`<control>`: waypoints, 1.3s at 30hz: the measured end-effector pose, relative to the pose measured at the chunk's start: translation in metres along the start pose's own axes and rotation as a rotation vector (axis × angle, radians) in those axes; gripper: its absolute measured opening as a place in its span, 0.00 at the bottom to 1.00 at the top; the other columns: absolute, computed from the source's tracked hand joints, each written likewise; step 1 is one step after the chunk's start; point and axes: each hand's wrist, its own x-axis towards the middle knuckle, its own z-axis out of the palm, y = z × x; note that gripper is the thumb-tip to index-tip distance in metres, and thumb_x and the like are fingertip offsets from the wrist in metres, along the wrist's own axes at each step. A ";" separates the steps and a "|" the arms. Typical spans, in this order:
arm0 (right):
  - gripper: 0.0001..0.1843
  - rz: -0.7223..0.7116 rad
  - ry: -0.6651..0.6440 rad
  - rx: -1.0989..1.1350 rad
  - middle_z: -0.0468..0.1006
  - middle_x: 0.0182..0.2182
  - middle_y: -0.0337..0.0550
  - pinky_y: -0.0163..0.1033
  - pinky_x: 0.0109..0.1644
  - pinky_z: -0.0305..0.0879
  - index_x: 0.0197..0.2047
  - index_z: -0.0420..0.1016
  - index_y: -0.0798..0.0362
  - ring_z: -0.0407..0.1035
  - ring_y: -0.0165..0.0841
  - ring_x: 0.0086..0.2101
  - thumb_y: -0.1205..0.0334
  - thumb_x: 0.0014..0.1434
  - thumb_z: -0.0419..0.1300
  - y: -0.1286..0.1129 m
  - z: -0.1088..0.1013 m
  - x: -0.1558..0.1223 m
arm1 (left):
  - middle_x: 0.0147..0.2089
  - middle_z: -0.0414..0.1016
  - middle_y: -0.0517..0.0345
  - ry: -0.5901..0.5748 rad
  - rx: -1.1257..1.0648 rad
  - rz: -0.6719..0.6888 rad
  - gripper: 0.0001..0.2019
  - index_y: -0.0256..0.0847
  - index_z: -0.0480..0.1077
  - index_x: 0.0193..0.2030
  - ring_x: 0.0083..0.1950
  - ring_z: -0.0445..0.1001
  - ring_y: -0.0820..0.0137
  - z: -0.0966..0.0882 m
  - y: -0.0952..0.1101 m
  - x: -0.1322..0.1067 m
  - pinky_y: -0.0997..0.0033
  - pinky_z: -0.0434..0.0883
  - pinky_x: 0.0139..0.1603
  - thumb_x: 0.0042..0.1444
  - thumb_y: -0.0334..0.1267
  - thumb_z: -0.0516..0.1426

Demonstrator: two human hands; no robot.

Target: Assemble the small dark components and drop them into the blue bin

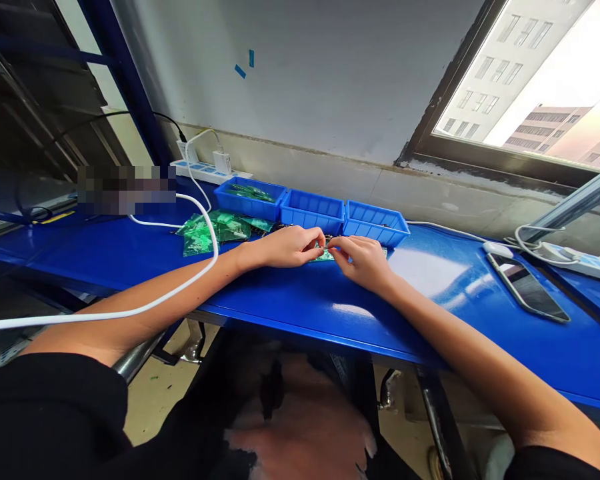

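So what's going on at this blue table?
The person's left hand and right hand are close together above the blue table, seemingly pinching a small item too tiny to identify. Three blue bins stand just behind; green plastic bags lie by the leftmost.

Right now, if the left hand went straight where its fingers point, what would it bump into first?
Most likely the right hand, whose fingers sit just beyond those of the left hand. A small piece seems to lie between them and might come first; depth is unclear.
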 end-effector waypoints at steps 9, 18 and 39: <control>0.12 -0.044 0.050 -0.010 0.78 0.24 0.39 0.32 0.31 0.58 0.33 0.73 0.51 0.69 0.28 0.24 0.63 0.62 0.49 0.000 0.000 0.000 | 0.26 0.71 0.61 -0.014 -0.005 -0.003 0.10 0.38 0.66 0.40 0.25 0.66 0.73 -0.001 0.002 0.000 0.74 0.58 0.28 0.58 0.41 0.49; 0.12 -0.015 0.051 -0.035 0.77 0.23 0.39 0.32 0.30 0.57 0.33 0.74 0.53 0.67 0.28 0.23 0.63 0.61 0.50 0.000 0.000 0.000 | 0.28 0.72 0.61 0.009 -0.009 0.009 0.11 0.38 0.64 0.44 0.26 0.68 0.72 0.002 -0.004 0.000 0.74 0.59 0.28 0.57 0.41 0.51; 0.10 -0.027 0.049 -0.030 0.75 0.21 0.37 0.31 0.29 0.56 0.35 0.73 0.52 0.66 0.27 0.22 0.63 0.61 0.50 0.000 -0.001 0.000 | 0.26 0.71 0.61 -0.001 -0.006 0.016 0.10 0.38 0.64 0.41 0.25 0.66 0.72 0.001 -0.002 0.000 0.74 0.59 0.29 0.60 0.39 0.46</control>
